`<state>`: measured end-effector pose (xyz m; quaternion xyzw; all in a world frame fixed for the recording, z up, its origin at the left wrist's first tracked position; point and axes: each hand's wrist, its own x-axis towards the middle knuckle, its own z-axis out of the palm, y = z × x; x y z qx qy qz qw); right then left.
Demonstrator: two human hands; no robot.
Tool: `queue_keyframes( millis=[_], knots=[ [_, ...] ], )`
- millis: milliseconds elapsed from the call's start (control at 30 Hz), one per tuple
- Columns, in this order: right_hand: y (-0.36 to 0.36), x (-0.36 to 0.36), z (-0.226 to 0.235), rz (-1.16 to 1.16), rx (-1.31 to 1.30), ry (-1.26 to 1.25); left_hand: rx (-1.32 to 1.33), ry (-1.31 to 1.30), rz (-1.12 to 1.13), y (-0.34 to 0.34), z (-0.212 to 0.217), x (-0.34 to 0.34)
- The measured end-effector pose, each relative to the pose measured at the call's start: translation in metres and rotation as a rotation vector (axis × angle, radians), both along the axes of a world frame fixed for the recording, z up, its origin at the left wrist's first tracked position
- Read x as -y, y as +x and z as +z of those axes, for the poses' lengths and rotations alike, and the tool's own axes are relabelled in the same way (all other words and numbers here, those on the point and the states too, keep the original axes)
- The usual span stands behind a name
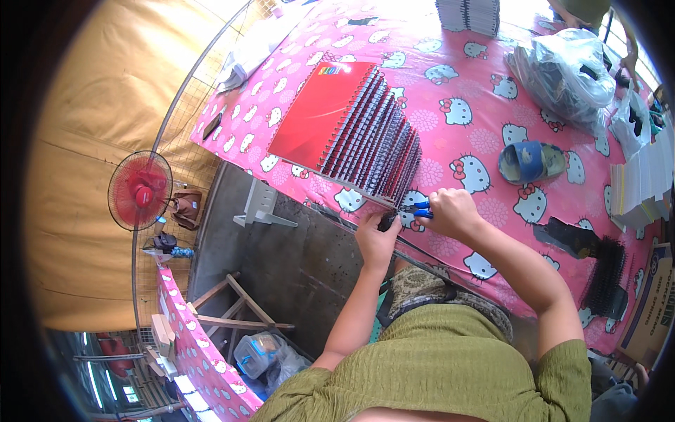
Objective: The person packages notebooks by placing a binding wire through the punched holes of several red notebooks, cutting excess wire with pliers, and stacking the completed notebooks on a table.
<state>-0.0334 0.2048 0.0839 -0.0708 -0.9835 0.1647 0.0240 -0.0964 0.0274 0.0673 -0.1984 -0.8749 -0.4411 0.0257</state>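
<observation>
A tall stack of red spiral-bound notebooks (320, 116) lies on the table, its wire-bound edges fanned toward the right. At the stack's near corner, my left hand (376, 239) is closed on a small dark piece (387, 221) whose kind I cannot make out. My right hand (452, 212) grips blue-handled pliers (422, 209). Their jaws point left toward that dark piece, close to the lowest notebooks. The tips are too small to show whether they touch it.
A pink patterned cloth (485, 141) covers the table. To the right are a blue slipper-like object (531, 162), plastic bags (562, 74), black binding coils (608, 278), paper stacks (643, 179) and a cardboard box (648, 306). A red fan (140, 191) stands left. Another person's arm (628, 49) shows far right.
</observation>
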Motion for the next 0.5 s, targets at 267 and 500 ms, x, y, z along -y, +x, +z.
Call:
queue_keyframes(
  millis=[267,500],
  knots=[
    [0.008,0.000,0.003,0.039,-0.119,0.166,0.202,0.035,0.110,0.003,0.003,0.011],
    [-0.005,0.009,0.000,0.068,-0.054,0.176,0.171,-0.003,0.114,0.004,0.001,0.011]
  ],
)
